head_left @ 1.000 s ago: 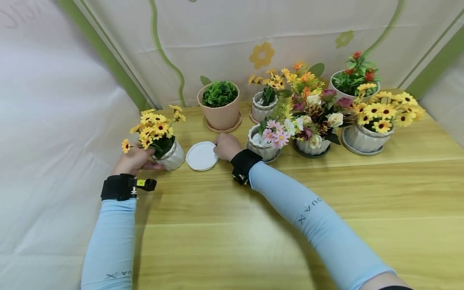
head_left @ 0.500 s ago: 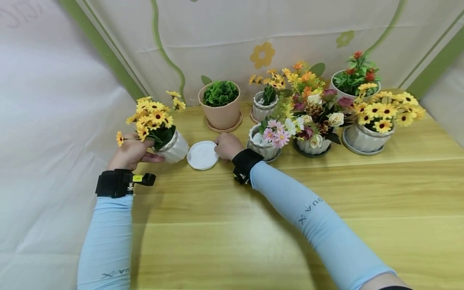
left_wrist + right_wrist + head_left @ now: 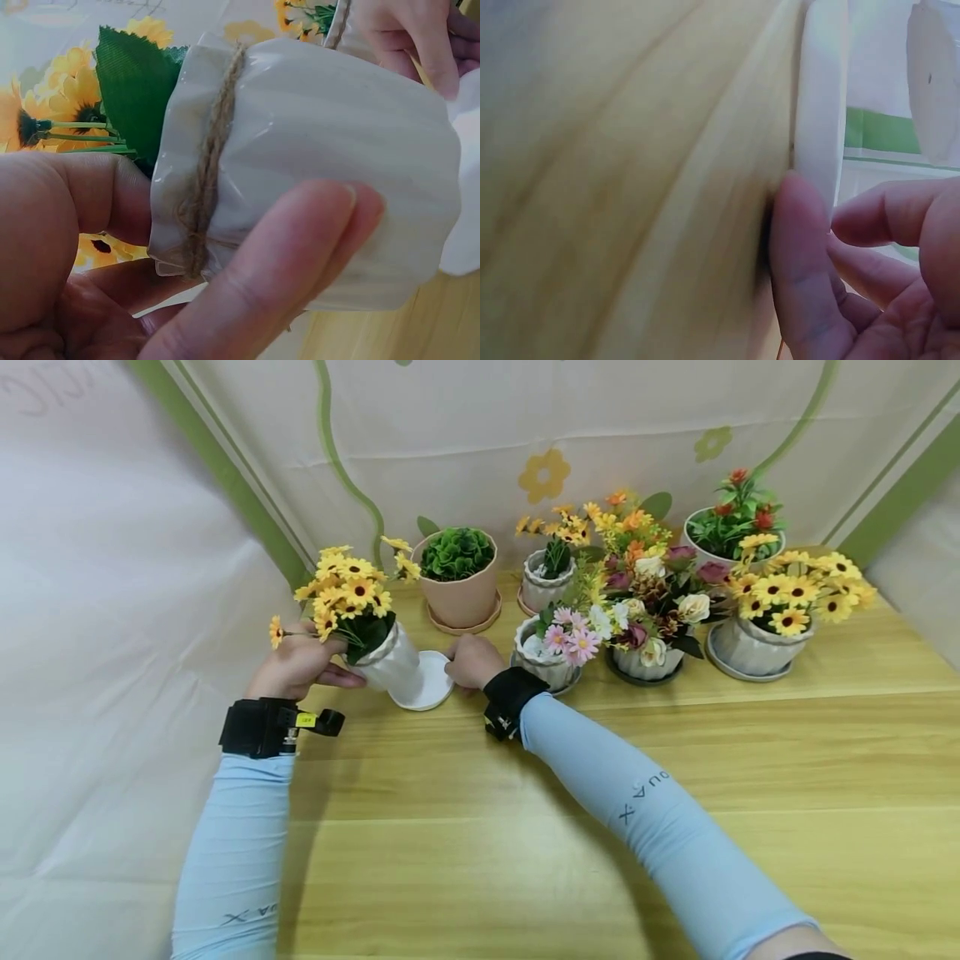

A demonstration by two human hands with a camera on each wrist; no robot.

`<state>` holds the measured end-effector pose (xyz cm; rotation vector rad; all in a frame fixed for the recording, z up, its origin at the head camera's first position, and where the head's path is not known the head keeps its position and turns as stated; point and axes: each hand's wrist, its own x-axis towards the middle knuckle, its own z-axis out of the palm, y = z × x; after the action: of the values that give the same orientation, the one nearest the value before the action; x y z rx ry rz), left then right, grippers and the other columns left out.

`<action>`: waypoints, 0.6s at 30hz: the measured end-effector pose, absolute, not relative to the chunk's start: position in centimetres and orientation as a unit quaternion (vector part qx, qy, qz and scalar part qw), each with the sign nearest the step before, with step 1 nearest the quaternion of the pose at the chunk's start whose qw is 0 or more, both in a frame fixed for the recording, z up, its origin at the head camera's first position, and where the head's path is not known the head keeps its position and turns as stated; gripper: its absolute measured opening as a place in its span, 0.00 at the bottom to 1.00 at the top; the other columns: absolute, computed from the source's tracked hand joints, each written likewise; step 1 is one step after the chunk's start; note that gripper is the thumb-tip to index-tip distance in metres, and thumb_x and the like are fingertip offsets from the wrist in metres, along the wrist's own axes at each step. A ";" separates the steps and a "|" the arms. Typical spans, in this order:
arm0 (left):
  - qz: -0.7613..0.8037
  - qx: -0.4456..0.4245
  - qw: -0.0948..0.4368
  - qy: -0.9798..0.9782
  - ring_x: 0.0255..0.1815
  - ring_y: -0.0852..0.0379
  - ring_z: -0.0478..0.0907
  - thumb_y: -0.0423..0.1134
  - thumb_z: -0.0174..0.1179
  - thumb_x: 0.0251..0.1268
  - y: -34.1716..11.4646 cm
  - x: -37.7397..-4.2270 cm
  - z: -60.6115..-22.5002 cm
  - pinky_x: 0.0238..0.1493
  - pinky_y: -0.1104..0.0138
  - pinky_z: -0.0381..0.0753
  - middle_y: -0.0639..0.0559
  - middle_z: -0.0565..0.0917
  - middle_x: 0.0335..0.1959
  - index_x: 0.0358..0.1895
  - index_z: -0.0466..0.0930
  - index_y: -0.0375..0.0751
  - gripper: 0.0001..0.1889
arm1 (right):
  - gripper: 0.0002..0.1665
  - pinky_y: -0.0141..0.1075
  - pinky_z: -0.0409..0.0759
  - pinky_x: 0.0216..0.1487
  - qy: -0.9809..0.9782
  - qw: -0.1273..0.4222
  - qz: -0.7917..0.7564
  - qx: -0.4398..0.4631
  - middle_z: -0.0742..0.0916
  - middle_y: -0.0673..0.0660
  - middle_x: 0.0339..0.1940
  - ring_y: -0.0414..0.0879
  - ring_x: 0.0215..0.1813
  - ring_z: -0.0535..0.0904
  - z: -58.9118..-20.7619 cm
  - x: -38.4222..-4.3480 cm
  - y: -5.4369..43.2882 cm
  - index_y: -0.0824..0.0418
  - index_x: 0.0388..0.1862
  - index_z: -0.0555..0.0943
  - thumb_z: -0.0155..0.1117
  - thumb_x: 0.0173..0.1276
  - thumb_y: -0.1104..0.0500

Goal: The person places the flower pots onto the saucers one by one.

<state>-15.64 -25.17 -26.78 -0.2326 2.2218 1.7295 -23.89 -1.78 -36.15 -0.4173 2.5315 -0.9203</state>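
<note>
My left hand (image 3: 294, 665) grips a white fluted flowerpot (image 3: 395, 665) of yellow artificial daisies (image 3: 354, 592) on the left of the table. The pot is tilted, its base toward the right over a round white saucer (image 3: 435, 687). Whether base and saucer touch cannot be told. In the left wrist view, twine (image 3: 214, 161) circles the neck of the flowerpot (image 3: 337, 127), with thumb and fingers around its side. My right hand (image 3: 476, 662) pinches the saucer's right edge. The right wrist view shows the white saucer (image 3: 821, 105) edge-on between fingertips, by the tabletop.
Behind the saucer stands a pink pot (image 3: 459, 597) with a green plant. A pot with pink flowers (image 3: 546, 670) is close to my right wrist. Several more flowerpots fill the back right, including a sunflower pot (image 3: 761, 643). A white cloth (image 3: 112, 693) borders the wooden table (image 3: 465, 827).
My left hand lifted the flowerpot off the table, tilted it and carried it right, so it now partly covers the saucer. My right hand stayed at the saucer's edge.
</note>
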 end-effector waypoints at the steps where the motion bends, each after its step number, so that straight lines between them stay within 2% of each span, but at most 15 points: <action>1: 0.606 -0.079 0.158 0.775 0.29 0.49 0.88 0.33 0.41 0.78 -25.0 -15.7 -26.9 0.43 0.59 0.86 0.22 0.66 0.66 0.74 0.52 0.26 0.26 | 0.14 0.32 0.80 0.20 0.908 0.209 -0.332 -0.148 0.84 0.56 0.22 0.44 0.17 0.81 -36.2 -23.9 -1.7 0.56 0.52 0.86 0.57 0.73 0.62; 5: 0.605 -0.071 0.163 0.776 0.29 0.47 0.88 0.32 0.41 0.78 -24.4 -16.1 -27.5 0.41 0.57 0.86 0.22 0.68 0.64 0.73 0.53 0.26 0.25 | 0.13 0.33 0.81 0.21 0.903 0.220 -0.341 -0.141 0.84 0.56 0.22 0.45 0.18 0.82 -36.2 -24.0 -1.6 0.57 0.50 0.86 0.57 0.73 0.62; 14: 0.620 -0.090 0.173 0.760 0.27 0.47 0.87 0.30 0.40 0.77 -23.2 -16.8 -29.0 0.39 0.58 0.87 0.17 0.67 0.61 0.71 0.49 0.23 0.24 | 0.17 0.33 0.83 0.22 0.897 0.231 -0.354 -0.132 0.86 0.56 0.26 0.44 0.19 0.82 -36.1 -23.9 -1.5 0.58 0.58 0.83 0.56 0.74 0.63; 18: 0.614 -0.091 0.177 0.764 0.26 0.49 0.87 0.30 0.40 0.77 -22.8 -17.0 -29.4 0.38 0.60 0.87 0.16 0.68 0.60 0.71 0.49 0.23 0.24 | 0.20 0.33 0.82 0.22 0.895 0.231 -0.360 -0.129 0.85 0.56 0.25 0.44 0.19 0.82 -36.0 -23.8 -1.4 0.57 0.62 0.81 0.54 0.75 0.64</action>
<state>-17.03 -22.85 -29.43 -0.2571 2.1625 1.7380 -23.76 -1.44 -35.99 -0.3559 2.4609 -0.9901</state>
